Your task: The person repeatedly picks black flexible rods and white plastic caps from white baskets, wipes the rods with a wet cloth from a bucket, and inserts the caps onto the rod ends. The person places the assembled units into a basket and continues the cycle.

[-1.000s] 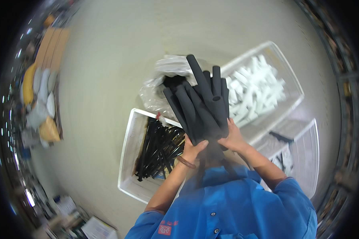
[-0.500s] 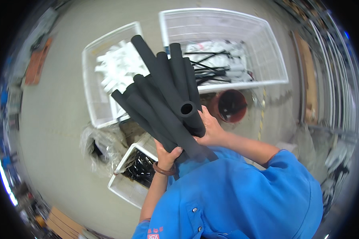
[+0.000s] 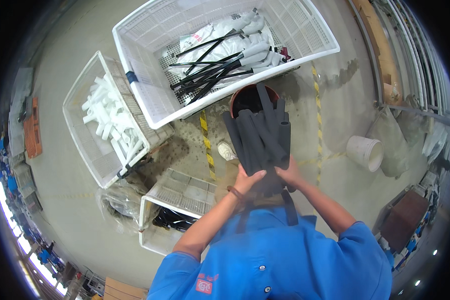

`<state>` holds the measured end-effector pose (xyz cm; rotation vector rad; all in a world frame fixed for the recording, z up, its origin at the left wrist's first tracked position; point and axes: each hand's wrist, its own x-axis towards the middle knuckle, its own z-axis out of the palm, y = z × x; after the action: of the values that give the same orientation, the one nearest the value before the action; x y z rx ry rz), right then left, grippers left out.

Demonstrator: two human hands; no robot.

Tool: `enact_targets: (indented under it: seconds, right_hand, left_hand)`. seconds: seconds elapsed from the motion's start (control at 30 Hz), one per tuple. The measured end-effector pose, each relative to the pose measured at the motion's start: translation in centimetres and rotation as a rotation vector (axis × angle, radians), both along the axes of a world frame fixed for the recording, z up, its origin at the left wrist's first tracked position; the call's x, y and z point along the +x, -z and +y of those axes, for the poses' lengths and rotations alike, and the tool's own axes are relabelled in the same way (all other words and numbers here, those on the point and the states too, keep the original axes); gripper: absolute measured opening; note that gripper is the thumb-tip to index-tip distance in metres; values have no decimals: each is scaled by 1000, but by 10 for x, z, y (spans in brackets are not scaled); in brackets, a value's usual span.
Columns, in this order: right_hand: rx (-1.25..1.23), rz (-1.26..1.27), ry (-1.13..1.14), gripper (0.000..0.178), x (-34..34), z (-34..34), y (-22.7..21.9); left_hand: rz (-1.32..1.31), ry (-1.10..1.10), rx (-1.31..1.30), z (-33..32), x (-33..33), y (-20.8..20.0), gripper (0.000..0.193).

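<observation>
A bundle of dark grey foam tubes (image 3: 255, 137) is clasped between my two hands in front of my body. My left hand (image 3: 248, 179) grips its near left side, thumb lying over the tubes. On the near right side my right hand (image 3: 290, 175) is closed round them, fingers partly hidden behind the bundle. The tubes point away from me, and their far ends overlap the view of a reddish-brown bucket (image 3: 242, 97) with a dark inside. Whether any tube touches the bucket I cannot tell.
A large white crate (image 3: 225, 97) ahead holds black rods and white plastic bags. Left of it, another crate (image 3: 80, 150) contains white tube pieces. A smaller crate (image 3: 150, 235) with black parts stands near my left arm. A white bucket (image 3: 366, 152) lies tipped at the right.
Both hands have lowered the tube bundle and turned it more straight ahead. My view has shifted right, bringing the white bucket and yellow-black floor tape into sight.
</observation>
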<state>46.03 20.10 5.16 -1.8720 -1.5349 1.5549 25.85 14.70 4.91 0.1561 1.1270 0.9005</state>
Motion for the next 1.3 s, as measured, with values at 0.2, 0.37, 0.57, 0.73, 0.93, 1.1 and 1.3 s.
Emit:
enact_targets:
  seconds: [0.2,0.37,0.57,0.73,0.93,1.1,1.3]
  right_hand:
    - [-176,134,60,54,24,73,124]
    - [-455,242,17,46,36,137,238]
    - [-447,422,325,51,40,163,324]
    - [67,55,-161,80,66,149,326]
    - [-89,297,-49,98,79,159,286]
    - [-92,110,-196,89,21,204,335]
    - [-457,-838,-519,131,-40,205,394]
  left_hand:
    - [13,70,-15,81,20,119,80]
    - [141,34,-81,137,33,232,75]
    - [738,257,-369,160,75,316,115]
    - [914,252,-482,167,101,324,111]
    - [951,458,-692,198,122,336,100]
    - [844,459,-658,203,109,383,90]
    - [1099,480,-411,167,93,408,94]
